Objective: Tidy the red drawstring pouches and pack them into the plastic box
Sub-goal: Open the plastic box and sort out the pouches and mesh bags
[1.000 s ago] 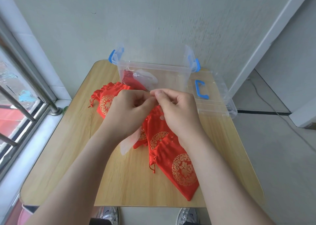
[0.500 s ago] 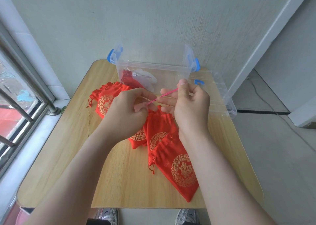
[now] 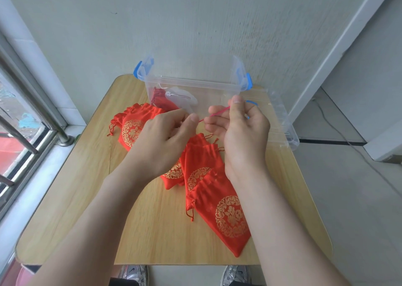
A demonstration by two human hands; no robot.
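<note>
A red drawstring [image 3: 216, 114] is stretched taut between the two hands above the bench [image 3: 87, 198]. One end is pinched by the thumb and curled fingers [image 3: 177, 117] of the left hand [image 3: 163, 140]. The other is clamped between thumb and forefinger of the right hand [image 3: 245, 133], whose other fingers are loosely spread. Which pouch the cord belongs to cannot be told; its root is hidden under the left hand.

Loose red pouches [image 3: 228, 218] are scattered on the bench below and left of the hands, some overlapping. One packed pouch [image 3: 159, 98] is seen inside the plastic box [image 3: 195, 83], which is set open at the far edge of the bench. The lid [image 3: 282, 122] is laid just beside it on the right.

Step judged: a pouch mouth is being cinched. The cord is best pulled evenly and straight out from the mouth, with the fabric held close to the neck so the gathers close uniformly. Jerks are to be avoided, since a thin cord could slip from the pinch or bunch the cloth on one side. The loose end is best tucked flat before the pouch is laid beside the one already in the box.

Writing: a round gold emblem is printed on each pouch face, but the character at its centre is not sharp enough to be read. No label is seen on box or lid. A swoosh-like mark is visible on the shoes [image 3: 133, 275] at the bottom edge; no lettering is legible.
</note>
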